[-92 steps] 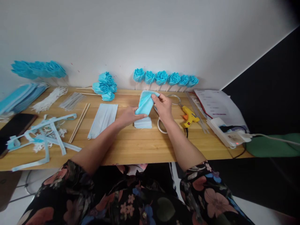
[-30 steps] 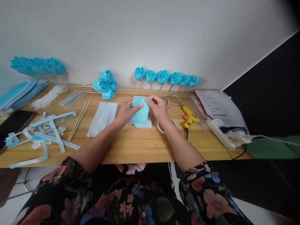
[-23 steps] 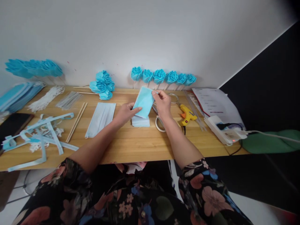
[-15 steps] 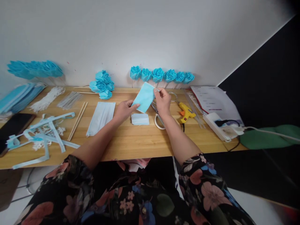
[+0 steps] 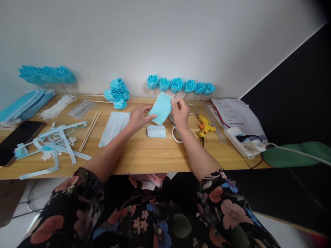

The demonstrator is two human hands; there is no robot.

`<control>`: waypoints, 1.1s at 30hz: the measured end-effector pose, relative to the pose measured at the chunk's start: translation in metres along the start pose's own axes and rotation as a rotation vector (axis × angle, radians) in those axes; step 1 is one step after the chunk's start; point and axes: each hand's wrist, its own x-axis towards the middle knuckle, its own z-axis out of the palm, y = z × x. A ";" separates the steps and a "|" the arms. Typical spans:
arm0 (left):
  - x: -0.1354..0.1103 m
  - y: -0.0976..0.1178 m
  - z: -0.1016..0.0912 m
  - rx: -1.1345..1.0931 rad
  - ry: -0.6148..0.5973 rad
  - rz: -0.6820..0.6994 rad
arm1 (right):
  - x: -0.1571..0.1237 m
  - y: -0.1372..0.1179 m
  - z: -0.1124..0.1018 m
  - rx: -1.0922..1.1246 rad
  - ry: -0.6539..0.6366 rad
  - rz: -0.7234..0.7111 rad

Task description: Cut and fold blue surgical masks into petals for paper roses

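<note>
A light-blue rectangular sheet of mask fabric (image 5: 162, 108) is held up at a slant above the table. My right hand (image 5: 180, 112) pinches its upper right edge between thumb and fingers. At its lower left corner, my left hand (image 5: 139, 119) has its fingers apart, with the thumb tip by the sheet's edge. Below the sheet lies a small stack of pale cut pieces (image 5: 156, 131). A roll of white tape (image 5: 177, 135) rests under my right wrist, and scissors (image 5: 171, 119) are partly hidden behind that hand. Left of my left hand, a pale face mask (image 5: 115, 128) lies flat.
Blue fabric roses (image 5: 176, 85) lean against the wall, with more flowers (image 5: 117, 93) at centre left. A yellow glue gun (image 5: 206, 125) and power strip (image 5: 243, 142) sit right. Wooden sticks (image 5: 90, 131), cut strips (image 5: 66, 146), a phone (image 5: 19, 143) and stacked masks (image 5: 28, 105) lie left.
My left hand's fingers have loosened and spread away from the sheet's corner. My right hand keeps its pinch. The whole view has shifted slightly.
</note>
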 end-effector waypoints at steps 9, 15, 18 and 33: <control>-0.006 0.023 -0.003 -0.446 -0.018 -0.158 | -0.018 -0.025 0.005 -0.166 -0.309 -0.250; -0.009 0.032 -0.004 -0.625 0.053 -0.171 | -0.019 -0.025 0.005 -0.132 -0.356 -0.217; -0.007 0.035 -0.007 -0.677 0.169 -0.173 | -0.018 -0.022 0.005 -0.146 -0.453 -0.251; 0.001 0.012 -0.003 -0.584 0.441 -0.163 | -0.022 -0.017 0.014 -0.337 -0.639 -0.396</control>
